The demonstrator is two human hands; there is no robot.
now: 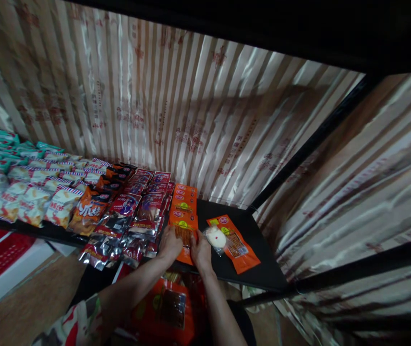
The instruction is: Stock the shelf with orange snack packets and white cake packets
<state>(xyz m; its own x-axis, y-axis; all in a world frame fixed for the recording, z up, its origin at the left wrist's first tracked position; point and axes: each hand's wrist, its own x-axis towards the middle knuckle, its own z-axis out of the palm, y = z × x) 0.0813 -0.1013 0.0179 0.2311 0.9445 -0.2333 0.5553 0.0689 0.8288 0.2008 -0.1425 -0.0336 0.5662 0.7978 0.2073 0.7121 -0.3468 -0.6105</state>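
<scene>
I have the left hand (170, 244) and right hand (201, 251) at the two side edges of a flat orange plastic packet (183, 233) with a clear window onto brown contents. The fingers of both hands are closed on those edges, gripping it between them. The packet lies at the front end of a row of matching orange packets (186, 194) on the black flat shelf (207, 209). To my left, just beside that row, I see shiny red-and-silver foil packets (151, 209) in stacked columns. To my right, a loose orange packet (239, 250) lies slanted, with a round white disc in clear wrapping (216, 237) against its left side.
</scene>
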